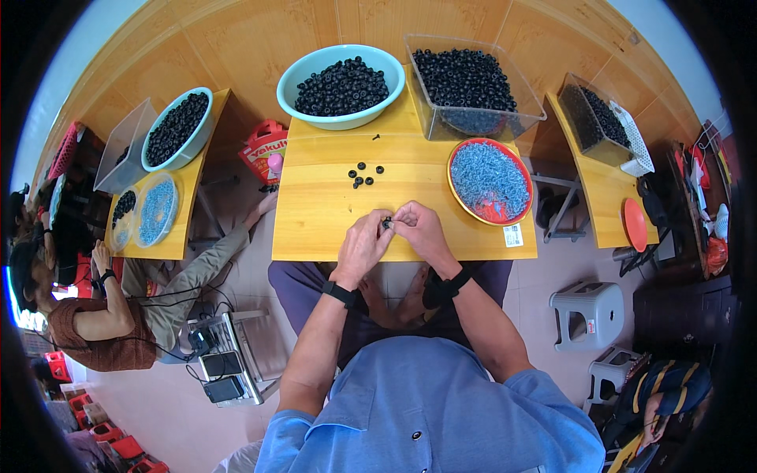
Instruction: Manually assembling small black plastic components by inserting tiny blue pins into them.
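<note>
Both my hands meet over the near edge of the wooden table. My left hand (363, 243) is closed, its thumb and fingers pinching a small round black part (387, 223). My right hand (421, 233) is also closed, its fingertips pressed against the same spot; what they pinch is too small to make out. Farther up the table lie several loose black round parts (361, 166), some showing a centre hole. To the right, a red plate with a yellow rim (453, 183) holds a heap of small blue-grey pieces (489, 177) that look like screws.
At the back stand a pale blue basin (285, 88) and a clear plastic bin (473, 124), both filled with black parts. A white label (513, 236) lies by the plate. Side tables carry similar containers. A person (102, 315) sits at the left; a grey stool (585, 315) stands right.
</note>
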